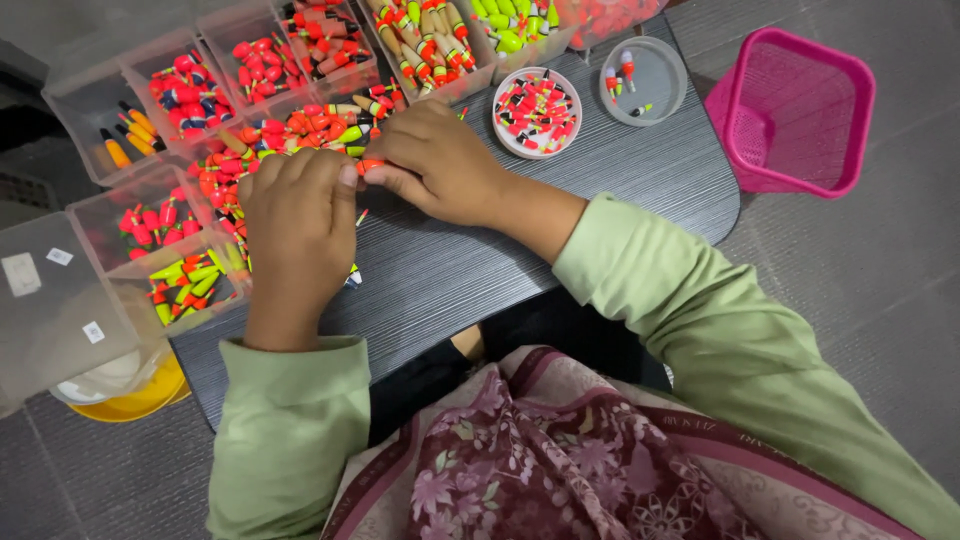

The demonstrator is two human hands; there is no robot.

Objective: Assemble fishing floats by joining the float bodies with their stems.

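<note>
Left hand (300, 215) and right hand (440, 165) meeting on the dark table (600, 190), fingertips pinched on a small orange fishing float (368, 166), mostly hidden, beside clear compartment trays (100, 215) cut off at the frame edge

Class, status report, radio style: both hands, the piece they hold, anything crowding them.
Left hand and right hand pinch one small orange float together. Loose float pile right at the fingertips. Clear sorting boxes crowd the table beyond.
</note>
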